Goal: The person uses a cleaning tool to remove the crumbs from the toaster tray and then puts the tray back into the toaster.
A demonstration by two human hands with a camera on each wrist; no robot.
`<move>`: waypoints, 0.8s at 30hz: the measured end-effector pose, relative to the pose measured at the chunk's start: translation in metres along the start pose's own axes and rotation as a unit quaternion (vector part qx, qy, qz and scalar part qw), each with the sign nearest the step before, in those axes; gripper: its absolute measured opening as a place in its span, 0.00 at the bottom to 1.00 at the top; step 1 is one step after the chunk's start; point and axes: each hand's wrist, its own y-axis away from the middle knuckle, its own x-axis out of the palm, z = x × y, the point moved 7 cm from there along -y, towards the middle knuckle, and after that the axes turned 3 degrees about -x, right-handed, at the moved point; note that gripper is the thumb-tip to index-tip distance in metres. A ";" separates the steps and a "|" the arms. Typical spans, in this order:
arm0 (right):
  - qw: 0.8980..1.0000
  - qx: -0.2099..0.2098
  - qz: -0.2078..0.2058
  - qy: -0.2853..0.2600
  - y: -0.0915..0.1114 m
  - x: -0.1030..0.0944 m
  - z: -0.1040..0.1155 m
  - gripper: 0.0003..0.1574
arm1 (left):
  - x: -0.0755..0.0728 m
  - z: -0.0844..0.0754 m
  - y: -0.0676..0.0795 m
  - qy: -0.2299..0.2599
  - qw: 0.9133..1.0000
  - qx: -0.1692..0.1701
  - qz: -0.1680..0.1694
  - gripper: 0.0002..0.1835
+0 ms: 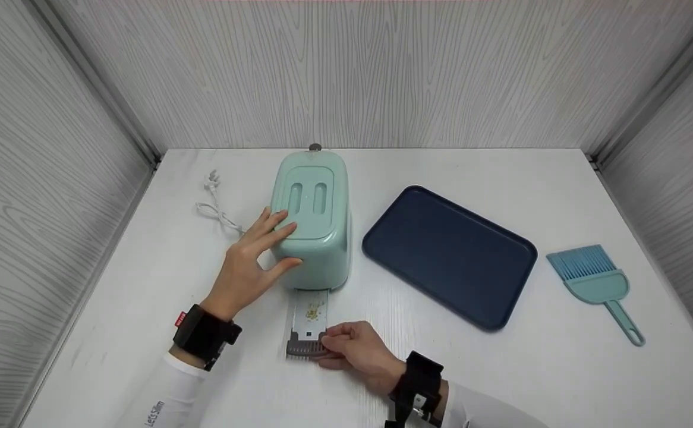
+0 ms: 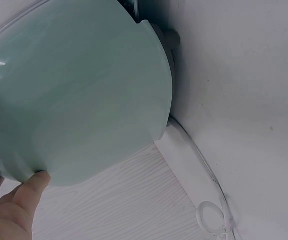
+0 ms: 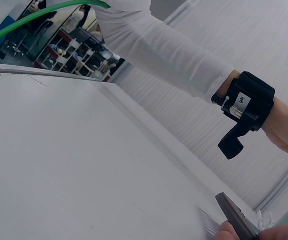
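On the white tabletop (image 1: 560, 196), near the frame's centre, the toaster (image 1: 317, 223) is touched by the widely spread left hand (image 1: 246, 267); its tray (image 1: 309, 318) is pinched by the right hand (image 1: 365, 352).

Crumb tray (image 1: 311, 318) seemingly partway inside toaster (image 1: 317, 258)

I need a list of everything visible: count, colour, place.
table: 1, white, centre
walls: 3, grey, back and sides
toaster: 1, mint green, centre-left
crumb tray: 1, silver-grey, partly out of toaster
bits: several, yellowish, on crumb tray
cord: 1, white, left of toaster
large tray: 1, navy, right of toaster
brush: 1, blue-green, far right
shelves and people: count unclear, mixed, background
strip: 1, green, above shelves
left grip: 1, bare, on toaster
right grip: 1, bare, holds crumb tray
wrist devices: 2, black, wrists
sleeves: 2, white, arms
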 end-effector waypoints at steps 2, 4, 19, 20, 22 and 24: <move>1.000 0.002 0.006 -0.002 0.002 0.001 -0.001 0.12 | 0.000 0.000 0.000 -0.001 1.000 0.002 -0.001 0.33; 1.000 0.002 0.011 -0.003 0.003 0.002 -0.002 0.10 | 0.000 0.000 0.000 -0.002 1.000 0.003 -0.001 0.33; 0.999 0.026 0.046 0.004 0.013 0.007 -0.009 0.04 | -0.001 0.000 -0.001 -0.001 1.000 0.005 -0.003 0.33; 0.999 0.026 0.047 0.003 0.013 0.007 -0.009 0.04 | -0.001 0.000 -0.001 0.000 1.000 0.004 -0.002 0.33; 0.998 0.027 0.050 0.000 0.015 0.007 -0.010 0.04 | -0.001 0.000 -0.001 0.002 1.000 0.003 -0.002 0.33; 0.998 0.027 0.054 -0.003 0.016 0.007 -0.011 0.03 | -0.001 0.000 -0.001 0.004 1.000 0.003 -0.002 0.33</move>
